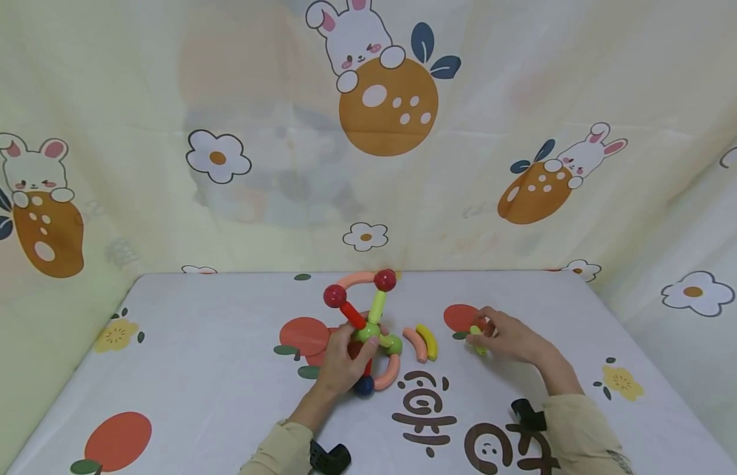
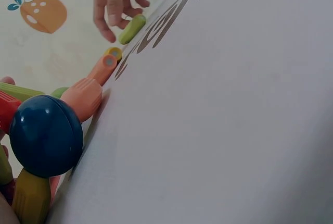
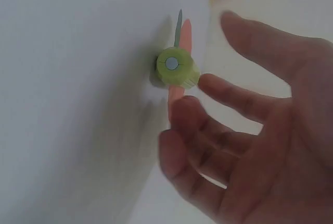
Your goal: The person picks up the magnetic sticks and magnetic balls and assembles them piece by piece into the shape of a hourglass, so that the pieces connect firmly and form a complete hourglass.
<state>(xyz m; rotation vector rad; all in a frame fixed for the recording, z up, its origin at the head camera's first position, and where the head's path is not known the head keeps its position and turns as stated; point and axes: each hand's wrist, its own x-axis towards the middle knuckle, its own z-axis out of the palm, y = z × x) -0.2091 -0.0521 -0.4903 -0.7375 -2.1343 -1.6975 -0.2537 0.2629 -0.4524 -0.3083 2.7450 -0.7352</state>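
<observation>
My left hand (image 1: pixel 340 366) grips a magnetic ball-and-rod construction near its middle, with the thumb by a green ball (image 1: pixel 369 332). Red balls (image 1: pixel 335 296) top it, joined by a curved pink rod (image 1: pixel 355 278). Low on it sits a dark blue ball (image 2: pixel 47 135), large in the left wrist view. Over at the right, my right hand (image 1: pixel 511 335) hovers around a short light green rod (image 3: pixel 174 66) on the table. Its thumb and fingers are spread, and a fingertip comes right up to the rod's side.
Between the hands lie a loose curved pink rod (image 1: pixel 415 345) and a curved yellow rod (image 1: pixel 427 342), side by side. The white tablecloth (image 1: pixel 214 369) carries printed fruit and brown lettering. A patterned curtain (image 1: pixel 273 198) rises behind the table.
</observation>
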